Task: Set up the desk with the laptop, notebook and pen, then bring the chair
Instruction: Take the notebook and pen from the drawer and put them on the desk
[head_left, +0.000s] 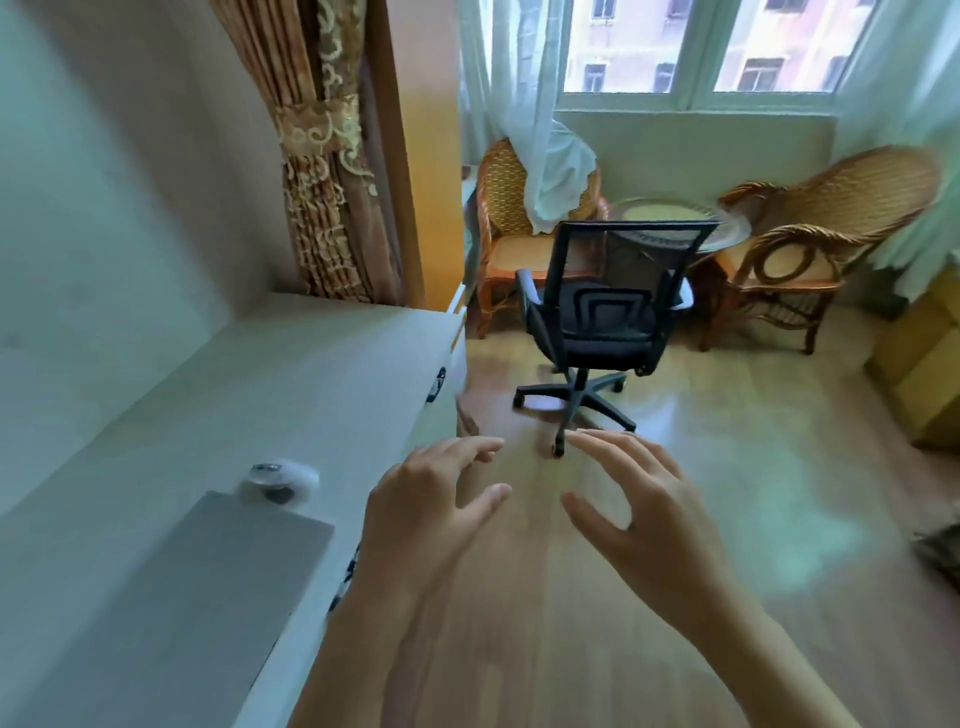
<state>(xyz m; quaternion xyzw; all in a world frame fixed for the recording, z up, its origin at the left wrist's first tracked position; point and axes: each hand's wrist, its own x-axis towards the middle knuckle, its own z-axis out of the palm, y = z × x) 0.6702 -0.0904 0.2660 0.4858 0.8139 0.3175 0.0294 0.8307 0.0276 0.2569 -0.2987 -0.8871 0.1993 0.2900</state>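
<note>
Head view: chair (602, 306) on open floor (727, 493)

One office chair (597, 312), two wicker chairs (810, 244), one laptop (208, 571), two hands (415, 514).

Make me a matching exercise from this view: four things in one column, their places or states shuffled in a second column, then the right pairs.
Things:
1. laptop
2. office chair
3. left hand
4. wicker armchair

Places or states:
A. on the wooden floor, near the window, back turned to the camera
B. closed, lying on the white desk
C. at the right, beside the round table
D. open, holding nothing

Pairs: 1-B, 2-A, 3-D, 4-C
</note>
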